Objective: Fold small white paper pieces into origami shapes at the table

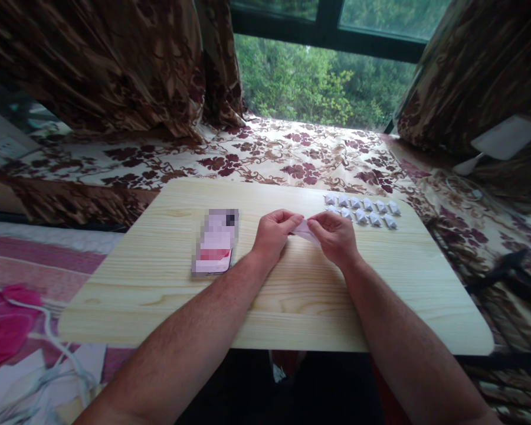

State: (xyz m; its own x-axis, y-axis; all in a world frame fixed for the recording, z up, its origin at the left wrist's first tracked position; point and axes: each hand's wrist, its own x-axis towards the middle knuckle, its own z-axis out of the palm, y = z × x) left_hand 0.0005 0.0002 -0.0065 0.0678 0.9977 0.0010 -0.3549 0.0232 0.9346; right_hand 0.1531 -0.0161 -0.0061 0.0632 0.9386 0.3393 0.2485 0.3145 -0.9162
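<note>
Between my two hands, above the middle of the wooden table, is a small piece of white paper. My left hand pinches its left side with thumb and forefinger. The other side is pinched by my right hand, fingers curled in. Both sets of fingertips almost meet at the paper's top edge and hide part of it. Just beyond my right hand, small folded white paper pieces sit in two rows, several in each. Left of my left hand lies a pixelated, phone-shaped object.
Behind the table runs a ledge with a floral cloth under a window. Patterned curtains hang on both sides. A white lamp stands at the right. White cables and a pink cloth lie at the lower left.
</note>
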